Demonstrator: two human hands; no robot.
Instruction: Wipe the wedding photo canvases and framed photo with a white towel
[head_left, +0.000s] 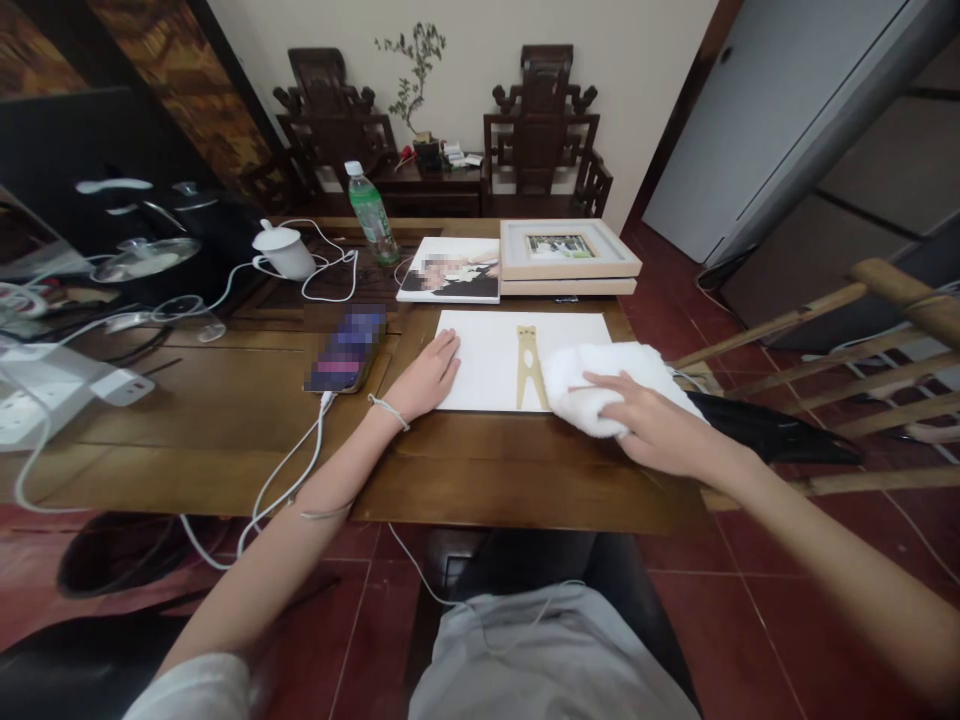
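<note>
A white rectangular panel [480, 370] lies flat on the wooden table in front of me. On it is a flat gold piece [529, 365] with a cat-shaped head and two splayed legs. My left hand [431, 375] rests on the panel's left edge, fingers stretched out and holding nothing. With my right hand [645, 418] I grip a fluffy white cloth [600, 380], bunched over the panel's right side close to the gold piece. The cloth hides the panel's right end.
Beyond the panel lie a photo print [450, 270] and stacked picture frames [570, 255]. A phone [346, 350] on a white cable is at left, near a lidded cup [283, 250], a green bottle [371, 215] and a power strip [45, 395]. A wooden chair [900, 300] stands right.
</note>
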